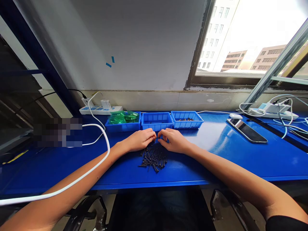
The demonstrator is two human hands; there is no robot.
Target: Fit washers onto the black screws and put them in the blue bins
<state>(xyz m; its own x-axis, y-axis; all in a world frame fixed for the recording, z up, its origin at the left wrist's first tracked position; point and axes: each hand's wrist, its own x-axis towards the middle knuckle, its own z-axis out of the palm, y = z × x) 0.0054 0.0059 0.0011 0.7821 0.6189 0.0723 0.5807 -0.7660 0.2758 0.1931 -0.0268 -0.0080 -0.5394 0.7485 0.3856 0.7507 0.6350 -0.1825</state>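
A loose heap of dark screws (155, 159) lies on the blue table in front of me. Just beyond it my two hands meet nearly tip to tip. My left hand (145, 140) is closed, thumb and fingers pressed together; whatever is in the pinch is too small to make out. Close by on its right, my right hand (173, 140) has curled fingers, with a gap between thumb and forefinger and nothing visible in it. Behind the hands stand three blue bins: the left bin (124, 127) with green plastic packets (123, 117), the middle bin (157, 125), and the right bin (188, 124) with small metal pieces.
A phone (247, 130) lies on the right of the blue table (211, 157). Power strips (101, 110) with plugs and cables stand along the wall at both sides. A thick white cable (107, 150) loops across above my left forearm.
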